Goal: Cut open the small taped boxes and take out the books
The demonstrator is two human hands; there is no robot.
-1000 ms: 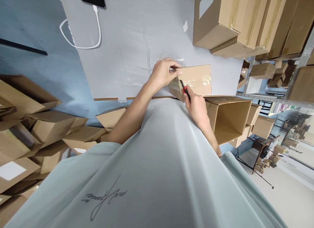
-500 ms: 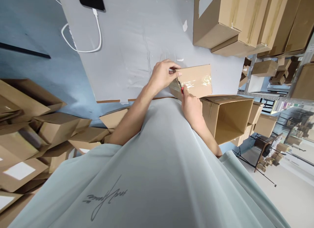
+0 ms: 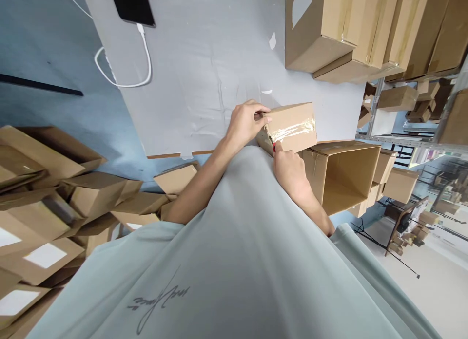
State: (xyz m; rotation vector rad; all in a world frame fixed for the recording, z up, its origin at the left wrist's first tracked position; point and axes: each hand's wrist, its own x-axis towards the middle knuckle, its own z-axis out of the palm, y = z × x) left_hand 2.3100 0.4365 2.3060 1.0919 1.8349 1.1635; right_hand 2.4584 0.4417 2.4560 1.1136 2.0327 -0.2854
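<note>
Brown cardboard, banded with shiny clear tape (image 3: 297, 128), makes up the small box (image 3: 287, 116), which sits just right of centre in the frame, at the near edge of the grey tabletop (image 3: 183, 85). Compared with a second ago, the red-and-black cutter (image 3: 274, 146) has slid a little towards the box's lower left corner, and much more of its handle has gone out of sight under the fingers. That suggests the blade is further along the taped left edge; the flaps look closed, and how deep the tip goes I cannot tell.

The right hand (image 3: 291, 169) is closed firmly round the cutter, index finger laid forward along it, close beside the box. The left hand (image 3: 242, 123) pinches the box's upper left corner, thumb on the top face and fingertips tucked behind, so thumb and fingers are only slightly apart, with cardboard between them.

Below and to the right stands an open carton (image 3: 316, 174), close to the small box. Larger boxes (image 3: 338, 25) fill the upper right, while a black phone (image 3: 132, 4) on a white cable (image 3: 148, 56) lies at upper left.
</note>
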